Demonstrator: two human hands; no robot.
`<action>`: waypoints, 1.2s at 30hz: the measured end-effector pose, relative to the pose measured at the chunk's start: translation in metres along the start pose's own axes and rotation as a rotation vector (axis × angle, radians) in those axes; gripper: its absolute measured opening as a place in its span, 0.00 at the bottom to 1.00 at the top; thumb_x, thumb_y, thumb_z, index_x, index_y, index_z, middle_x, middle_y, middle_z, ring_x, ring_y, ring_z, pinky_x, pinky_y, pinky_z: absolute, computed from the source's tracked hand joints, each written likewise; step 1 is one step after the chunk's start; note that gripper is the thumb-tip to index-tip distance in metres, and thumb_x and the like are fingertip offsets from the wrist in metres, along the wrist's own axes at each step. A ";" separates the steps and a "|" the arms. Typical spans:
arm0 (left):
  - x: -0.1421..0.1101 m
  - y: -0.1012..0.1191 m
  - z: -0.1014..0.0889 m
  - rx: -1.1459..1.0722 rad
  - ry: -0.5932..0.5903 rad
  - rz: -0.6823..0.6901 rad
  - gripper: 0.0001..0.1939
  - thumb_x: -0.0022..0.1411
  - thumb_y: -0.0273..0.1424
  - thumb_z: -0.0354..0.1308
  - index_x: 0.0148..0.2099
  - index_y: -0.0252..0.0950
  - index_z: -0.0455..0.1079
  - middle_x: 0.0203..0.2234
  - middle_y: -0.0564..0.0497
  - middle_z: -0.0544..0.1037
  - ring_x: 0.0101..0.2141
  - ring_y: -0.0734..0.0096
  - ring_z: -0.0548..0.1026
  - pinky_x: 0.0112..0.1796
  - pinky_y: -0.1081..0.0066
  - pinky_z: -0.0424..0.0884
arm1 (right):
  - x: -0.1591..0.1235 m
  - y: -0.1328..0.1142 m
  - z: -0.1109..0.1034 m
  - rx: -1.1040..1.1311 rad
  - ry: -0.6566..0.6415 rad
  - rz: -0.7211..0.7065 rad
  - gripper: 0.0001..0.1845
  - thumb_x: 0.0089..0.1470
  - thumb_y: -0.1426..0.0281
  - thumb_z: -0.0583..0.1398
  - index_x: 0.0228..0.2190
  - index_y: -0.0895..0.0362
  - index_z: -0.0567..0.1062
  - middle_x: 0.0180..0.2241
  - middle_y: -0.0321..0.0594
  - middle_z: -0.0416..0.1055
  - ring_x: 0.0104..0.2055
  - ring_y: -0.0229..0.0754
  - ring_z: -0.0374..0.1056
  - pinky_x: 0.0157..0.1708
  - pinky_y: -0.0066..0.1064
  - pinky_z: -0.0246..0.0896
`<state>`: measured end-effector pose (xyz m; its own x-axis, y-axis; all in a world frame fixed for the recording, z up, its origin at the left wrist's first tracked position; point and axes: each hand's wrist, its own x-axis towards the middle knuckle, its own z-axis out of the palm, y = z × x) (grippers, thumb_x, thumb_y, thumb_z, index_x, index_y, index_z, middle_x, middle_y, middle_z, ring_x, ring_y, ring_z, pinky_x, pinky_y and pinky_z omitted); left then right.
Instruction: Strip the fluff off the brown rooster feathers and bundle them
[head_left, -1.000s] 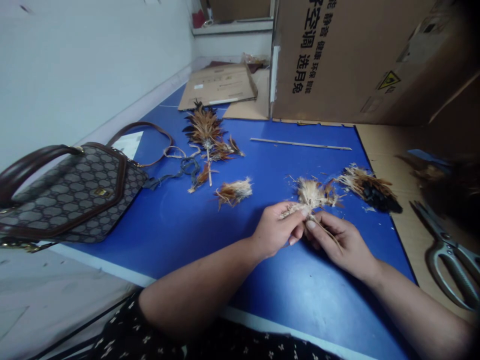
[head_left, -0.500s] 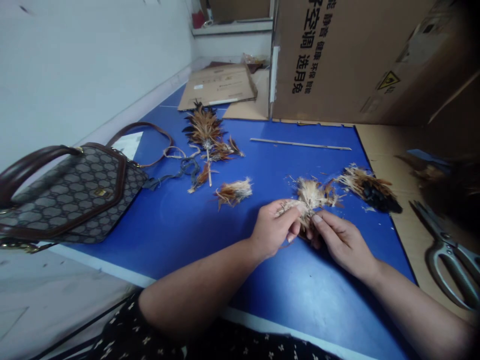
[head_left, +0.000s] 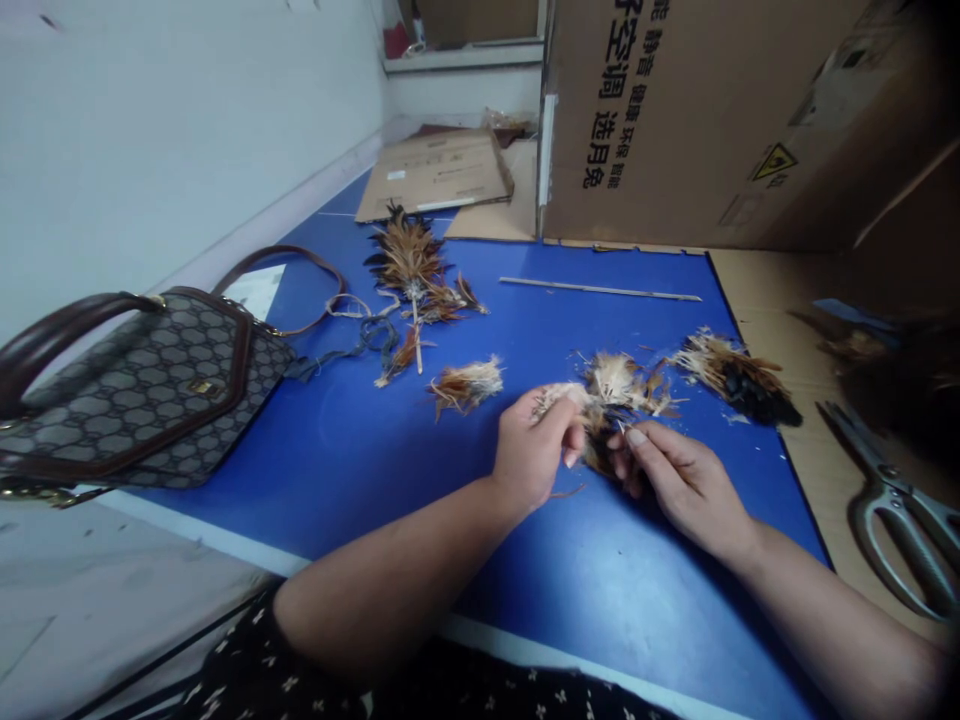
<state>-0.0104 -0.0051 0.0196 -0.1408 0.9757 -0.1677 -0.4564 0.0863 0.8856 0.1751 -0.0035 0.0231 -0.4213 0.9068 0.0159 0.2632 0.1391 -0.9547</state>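
Note:
My left hand [head_left: 536,445] is closed round a bunch of pale-quilled feathers [head_left: 559,397]. Just to its right, my right hand [head_left: 671,475] pinches a thin feather [head_left: 621,428] between thumb and fingers. Dark and brown feathers [head_left: 600,440] show between the two hands, partly hidden by the right fingers. Behind the hands lies a loose pile of pale and brown feathers [head_left: 622,383]. A small feather bundle [head_left: 466,386] rests to the left, and a larger one with black tips [head_left: 739,378] lies to the right.
A feather duster [head_left: 409,265] on a stick lies at the back left, by dark cloth strips [head_left: 367,338]. A patterned handbag [head_left: 172,375] stands at left. One thin stick [head_left: 600,289] lies across the blue table [head_left: 360,450]. Scissors [head_left: 889,500] sit on cardboard at right, below a big carton [head_left: 690,120].
My left hand has drawn slightly left with its bunch, so the hands are further apart. The right hand has stayed nearly in place, a thin feather now showing at its fingertips.

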 end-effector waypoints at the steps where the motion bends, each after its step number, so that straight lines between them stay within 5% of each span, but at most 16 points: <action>1: 0.000 0.000 0.000 -0.001 0.008 0.008 0.17 0.63 0.42 0.67 0.33 0.37 0.65 0.16 0.59 0.68 0.15 0.81 0.61 0.18 0.75 0.55 | 0.000 0.000 0.000 -0.004 0.016 -0.004 0.21 0.73 0.52 0.55 0.37 0.55 0.76 0.27 0.38 0.73 0.25 0.37 0.68 0.27 0.30 0.66; 7: -0.003 -0.006 -0.003 0.094 -0.123 -0.042 0.14 0.65 0.40 0.65 0.35 0.36 0.67 0.16 0.58 0.69 0.15 0.80 0.61 0.18 0.75 0.56 | -0.001 0.002 -0.002 -0.008 0.125 -0.067 0.20 0.73 0.53 0.54 0.37 0.54 0.74 0.24 0.35 0.68 0.23 0.37 0.65 0.26 0.30 0.64; 14: -0.011 -0.009 -0.004 0.237 -0.288 -0.121 0.15 0.65 0.42 0.65 0.39 0.34 0.72 0.17 0.56 0.71 0.15 0.80 0.63 0.18 0.76 0.59 | -0.001 0.003 -0.003 -0.154 0.058 -0.130 0.25 0.73 0.52 0.53 0.27 0.53 0.68 0.21 0.34 0.64 0.24 0.38 0.61 0.25 0.30 0.60; 27: -0.011 -0.009 -0.002 0.167 -0.332 -0.130 0.15 0.66 0.41 0.65 0.35 0.34 0.70 0.17 0.57 0.70 0.15 0.80 0.63 0.18 0.76 0.58 | 0.000 0.001 -0.001 -0.094 -0.027 -0.167 0.25 0.74 0.55 0.53 0.27 0.54 0.71 0.22 0.35 0.67 0.24 0.37 0.62 0.26 0.29 0.60; 36: -0.009 -0.013 -0.004 0.152 -0.259 -0.122 0.20 0.67 0.45 0.64 0.32 0.36 0.65 0.16 0.58 0.68 0.14 0.81 0.60 0.17 0.75 0.53 | -0.001 0.000 -0.004 -0.070 -0.024 -0.100 0.25 0.74 0.54 0.53 0.27 0.54 0.69 0.23 0.34 0.66 0.25 0.37 0.62 0.28 0.30 0.59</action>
<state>-0.0065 -0.0154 0.0078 0.1446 0.9733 -0.1782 -0.3172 0.2162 0.9234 0.1791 -0.0027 0.0245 -0.4691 0.8772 0.1022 0.2781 0.2565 -0.9257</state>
